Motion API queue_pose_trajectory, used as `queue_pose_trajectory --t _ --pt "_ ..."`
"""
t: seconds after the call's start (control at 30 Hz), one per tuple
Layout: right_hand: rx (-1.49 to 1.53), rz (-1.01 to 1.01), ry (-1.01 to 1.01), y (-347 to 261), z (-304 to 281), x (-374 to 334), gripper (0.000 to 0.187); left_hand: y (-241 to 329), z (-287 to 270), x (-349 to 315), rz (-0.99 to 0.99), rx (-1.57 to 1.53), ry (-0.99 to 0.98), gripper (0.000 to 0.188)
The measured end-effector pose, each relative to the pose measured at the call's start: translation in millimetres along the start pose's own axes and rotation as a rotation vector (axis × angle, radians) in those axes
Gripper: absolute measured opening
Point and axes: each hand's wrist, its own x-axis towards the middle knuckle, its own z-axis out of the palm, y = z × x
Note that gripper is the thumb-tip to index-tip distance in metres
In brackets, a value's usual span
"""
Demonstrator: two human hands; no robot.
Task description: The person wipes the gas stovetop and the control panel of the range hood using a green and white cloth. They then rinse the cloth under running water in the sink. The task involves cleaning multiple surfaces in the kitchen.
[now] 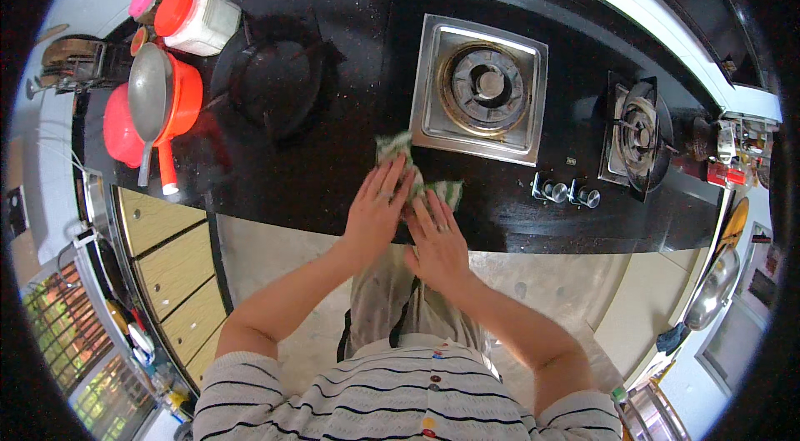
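Note:
A green and white patterned cloth (447,192) lies crumpled on the black countertop near its front edge, in front of the steel-framed burner. My left hand (379,206) rests on the cloth's left part, fingers stretched out and pressing down; a corner of it sticks out past the fingertips. On the right part lies my right hand (439,239), its fingers extended and slightly spread. The two hands are close together, and they hide the middle of the cloth.
A gas burner in a steel tray (482,89) sits just beyond my hands. Two control knobs (566,191) and a second burner (639,129) are farther right. At left stand a dark burner support (275,87), a red-lidded jar (200,22), an orange pan (185,95) and a grey ladle (150,91).

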Motion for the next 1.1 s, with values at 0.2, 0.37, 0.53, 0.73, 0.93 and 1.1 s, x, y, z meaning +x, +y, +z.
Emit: queue_pose_trajectory --t 0.2,0.37,0.53,0.73,0.93,1.1 --pt "-0.286 -0.097 0.242 52.0 -19.0 148.0 0.048 -84.7 21.1 130.0 -0.155 -0.051 0.196 0.047" --pt "-0.448 -0.096 0.239 152.6 -85.6 262.0 0.013 -95.6 4.3 239.2 -0.132 0.037 0.353 0.027" --pt "0.054 -0.252 0.151 216.5 -130.6 245.8 0.013 -91.0 5.3 266.6 0.122 -0.235 0.140 0.023" --pt "-0.014 -0.060 0.308 243.2 -144.1 181.5 0.019 -61.3 24.4 333.9 0.371 -0.283 -0.121 0.013" --pt "-0.028 0.163 0.566 211.4 -98.5 109.3 0.024 -6.7 37.1 363.2 0.460 -0.167 -0.330 0.011" --pt "-0.184 0.338 0.643 163.8 -64.4 75.8 0.011 30.7 48.8 341.4 0.664 -0.069 -0.368 0.012"
